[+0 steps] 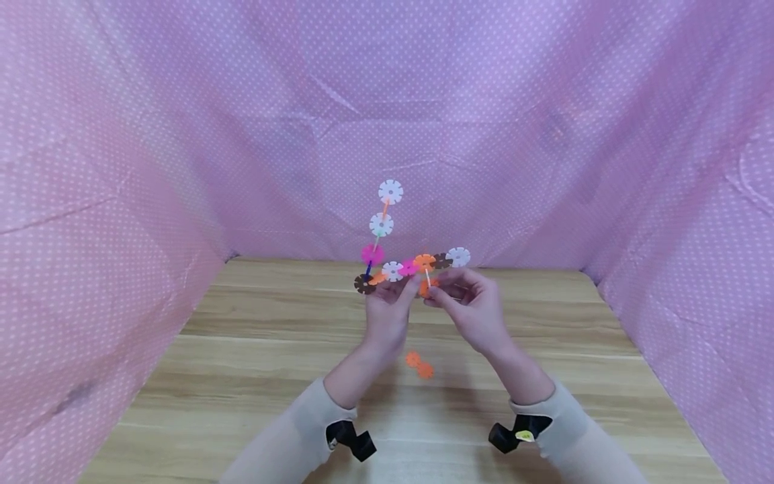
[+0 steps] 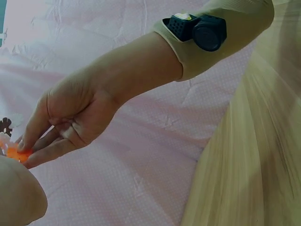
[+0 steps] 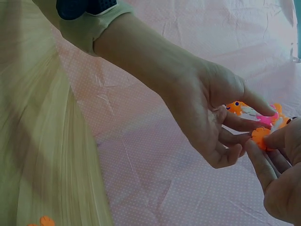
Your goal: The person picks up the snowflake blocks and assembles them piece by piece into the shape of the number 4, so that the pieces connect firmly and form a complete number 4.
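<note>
Both hands hold up a chain of notched plastic snowflake discs over the table. My left hand grips its horizontal row near the pink disc, thumb in front. At the row's left end is a brown disc, where a second line rises to a white disc. Another white disc ends the row at right. Below the row's orange disc, a white edge-on disc leads down to an orange disc. My right hand pinches this lower orange disc between thumb and fingers.
Two loose orange discs lie together on the wooden table, below and between the forearms. Pink dotted cloth walls the table at the back and sides. Each wrist carries a black camera.
</note>
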Demonstrator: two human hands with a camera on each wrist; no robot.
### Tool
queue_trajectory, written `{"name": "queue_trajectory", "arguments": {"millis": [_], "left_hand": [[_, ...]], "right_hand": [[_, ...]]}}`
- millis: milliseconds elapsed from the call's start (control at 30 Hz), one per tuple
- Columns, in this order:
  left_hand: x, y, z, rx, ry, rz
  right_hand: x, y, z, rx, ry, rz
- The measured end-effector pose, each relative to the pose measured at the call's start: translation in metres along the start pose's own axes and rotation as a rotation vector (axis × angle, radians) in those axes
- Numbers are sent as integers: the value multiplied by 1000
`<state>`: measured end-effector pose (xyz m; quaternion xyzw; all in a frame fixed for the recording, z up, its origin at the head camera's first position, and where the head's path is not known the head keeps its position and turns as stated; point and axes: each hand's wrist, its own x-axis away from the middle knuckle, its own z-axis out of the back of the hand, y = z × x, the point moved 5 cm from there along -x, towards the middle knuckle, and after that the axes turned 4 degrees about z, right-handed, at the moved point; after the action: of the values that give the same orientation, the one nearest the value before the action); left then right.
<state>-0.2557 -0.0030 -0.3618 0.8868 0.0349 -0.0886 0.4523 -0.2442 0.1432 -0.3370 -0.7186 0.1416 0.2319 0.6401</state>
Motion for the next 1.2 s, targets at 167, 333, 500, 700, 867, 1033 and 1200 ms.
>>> {"name": "queue_trajectory", "arguments": {"millis": [167, 333, 500, 700, 867, 1033, 1200], "left_hand": [[-1, 1, -2, 46, 10, -9], [-2, 6, -1, -24, -11, -27], [-3, 14, 2, -103, -27, -55], [-3, 22, 6, -207, -51, -61], [-5, 29, 11, -283, -61, -75], [-6, 35, 14, -270, -71, -75], [-5, 37, 17, -293, -71, -63]], "right_hand": [[2, 4, -2, 8, -3, -11], [4, 6, -4, 0, -3, -18], [5, 5, -7, 0, -21, 3], [7, 9, -8, 87, -110, 14], [14, 28, -6, 319, -259, -51], [31, 65, -5, 595, -494, -144], [52, 95, -5, 763, -614, -220]]}}
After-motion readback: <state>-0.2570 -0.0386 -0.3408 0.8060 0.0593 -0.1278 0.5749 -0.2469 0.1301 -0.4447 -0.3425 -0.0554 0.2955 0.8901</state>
